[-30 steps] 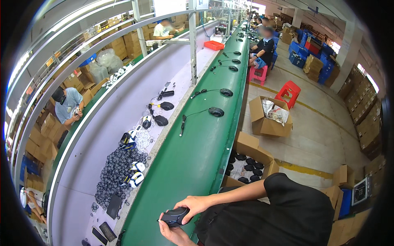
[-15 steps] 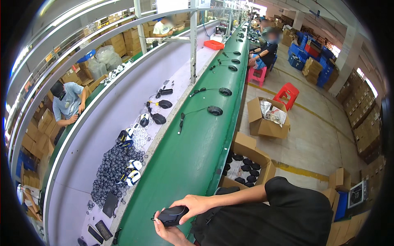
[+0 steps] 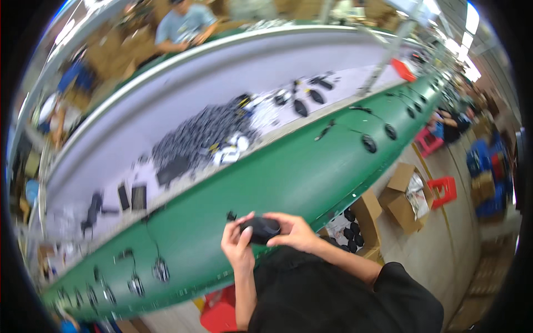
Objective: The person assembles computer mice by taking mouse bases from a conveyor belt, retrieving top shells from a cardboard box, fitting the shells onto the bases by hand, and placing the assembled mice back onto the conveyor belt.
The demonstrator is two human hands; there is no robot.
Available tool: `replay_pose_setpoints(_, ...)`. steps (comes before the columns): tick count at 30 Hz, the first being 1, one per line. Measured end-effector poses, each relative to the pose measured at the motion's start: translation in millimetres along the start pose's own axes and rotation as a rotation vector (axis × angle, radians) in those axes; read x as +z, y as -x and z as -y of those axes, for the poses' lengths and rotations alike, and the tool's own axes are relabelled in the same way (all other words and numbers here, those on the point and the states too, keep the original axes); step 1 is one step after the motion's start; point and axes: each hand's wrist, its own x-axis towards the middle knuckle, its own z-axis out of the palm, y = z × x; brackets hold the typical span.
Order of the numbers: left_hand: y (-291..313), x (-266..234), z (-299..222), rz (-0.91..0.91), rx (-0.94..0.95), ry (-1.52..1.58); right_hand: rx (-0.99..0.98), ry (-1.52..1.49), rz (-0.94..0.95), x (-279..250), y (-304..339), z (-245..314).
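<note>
**Black mouse (image 3: pixel 262 230) held at both ends, light but slick to our eye**

We had the mouse between our two hands, over the near side of the green belt (image 3: pixel 288 183) and just in front of the black shirt (image 3: pixel 344 297). Our left hand (image 3: pixel 237 244) held its left end, thumb on the near side and fingers toward the far side. Our right hand (image 3: pixel 297 232) pinched the other end in much the same way. Neither grip stood wide: both were closed down to the body of the mouse. How hard we pressed, we could not tell.

We judged it light, a stiff plastic shell that would bear a firm squeeze without giving. The rounded top looked smooth and likely to slip, so the flanks seemed the best place for thumb and fingers, with little weight on the buttons. A small dark bundle (image 3: pixel 231 215) showed just beyond our left fingers; we could not tell whether it was joined to the mouse. If it was its cord, that would be the fragile part, and no place to lift by.
</note>
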Motion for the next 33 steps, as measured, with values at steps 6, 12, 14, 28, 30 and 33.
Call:
replay_pose_setpoints(6, 12.9, 6.5, -14.7, 0.054, 0.135, -0.061, 0.069, 0.048, 0.069, 6.9, -3.2, 21.7)
replay_pose_setpoints(12, 24.5, 5.0, -20.8, 0.075, 0.255, -0.126, 0.1, 0.044, 0.083, 14.1, -0.8, 22.2)
replay_pose_setpoints(14, 25.4, 1.8, -22.2, 0.093, 0.233, -0.173, 0.104, 0.053, 0.079, 15.0, 0.6, 22.2)
replay_pose_setpoints(28, 18.4, -19.7, -3.8, 0.075, -0.006, 0.531, -0.255, 0.809, -0.016, 45.5, 9.7, 73.1)
replay_pose_setpoints(30, 22.0, -28.9, -2.0, 0.088, 0.003, 0.522, -0.28, 0.821, -0.01, 46.5, 11.5, 73.8)
replay_pose_setpoints(33, 22.5, -39.9, -0.8, 0.097, 0.02, 0.565, -0.304, 0.763, -0.005, 49.3, 6.7, 70.2)
